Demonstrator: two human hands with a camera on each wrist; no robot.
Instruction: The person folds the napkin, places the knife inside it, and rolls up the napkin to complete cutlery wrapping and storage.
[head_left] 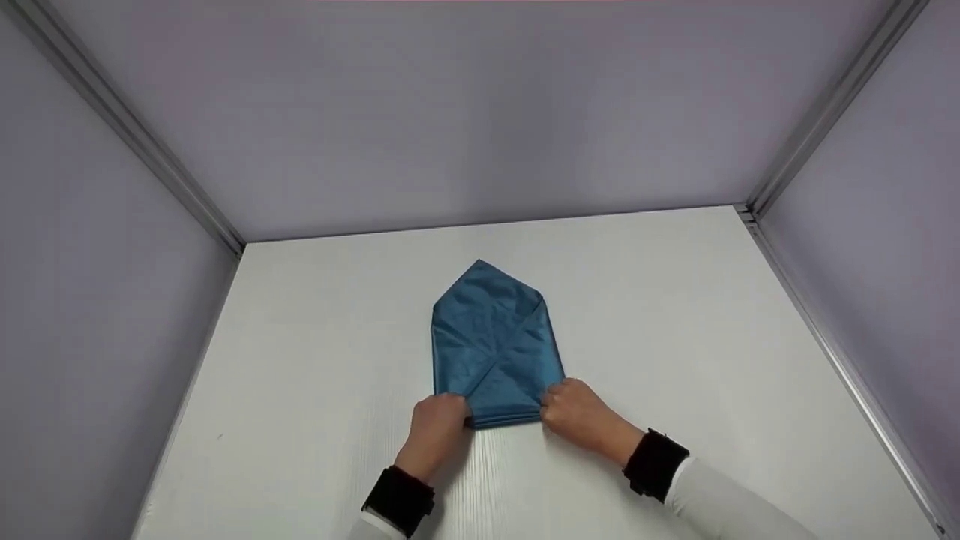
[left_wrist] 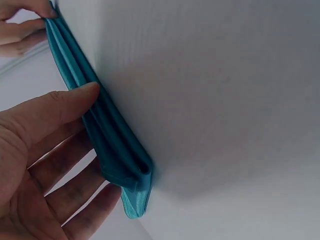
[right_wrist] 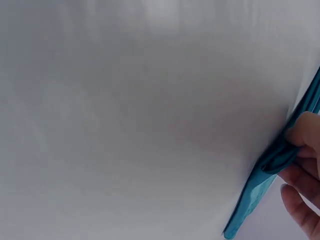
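Observation:
A blue cloth (head_left: 495, 345) lies on the white table (head_left: 675, 315), folded into a flat shape with a point at the far end and crossed flaps. My left hand (head_left: 457, 412) pinches its near left corner. My right hand (head_left: 553, 403) pinches the near right corner. In the left wrist view the thumb (left_wrist: 75, 100) lies on the layered cloth edge (left_wrist: 115, 150) with the fingers under it, and the right hand's fingers (left_wrist: 22, 25) show at the top left. In the right wrist view the fingertips (right_wrist: 305, 135) grip the cloth's folded edge (right_wrist: 260, 185).
Pale walls close in the table on the left, back and right, with metal rails (head_left: 817, 315) along the corners. Black wrist bands (head_left: 654, 463) sit on both arms. Bare white table surface lies on either side of the cloth.

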